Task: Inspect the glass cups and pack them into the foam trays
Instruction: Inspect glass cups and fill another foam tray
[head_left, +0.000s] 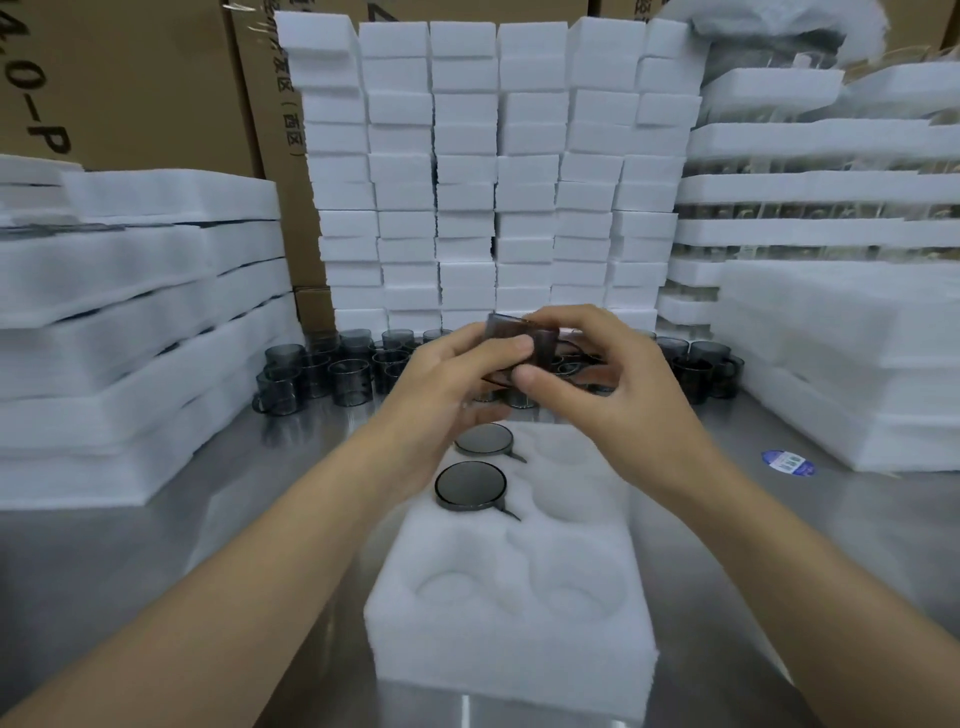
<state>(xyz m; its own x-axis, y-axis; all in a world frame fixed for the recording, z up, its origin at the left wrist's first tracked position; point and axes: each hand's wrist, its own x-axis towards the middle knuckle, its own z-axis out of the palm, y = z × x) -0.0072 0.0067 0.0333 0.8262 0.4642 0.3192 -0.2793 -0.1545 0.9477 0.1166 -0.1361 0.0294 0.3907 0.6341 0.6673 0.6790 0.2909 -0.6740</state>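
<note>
Cup (519, 340): smoky glass, tilted, held above the far end of the foam tray (511, 613) by both hands. Left hand (447, 374) and right hand (608, 384) pinch it together. Two packed cups (470, 486) sit in the tray's left pockets. Loose cups (322, 371) stand behind on the table (130, 571).

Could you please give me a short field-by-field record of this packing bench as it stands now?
held cup: smoky glass cup, gripped by both hands above the tray
left hand: fingers curled round the cup
right hand: thumb and fingers pinching the cup
tray: white foam tray on the steel bench
packed: two cups, near and far, in the left column
empty pockets: at least four visible
waiting cups: cluster behind the hands
surroundings: foam stacks, cardboard boxes
</note>
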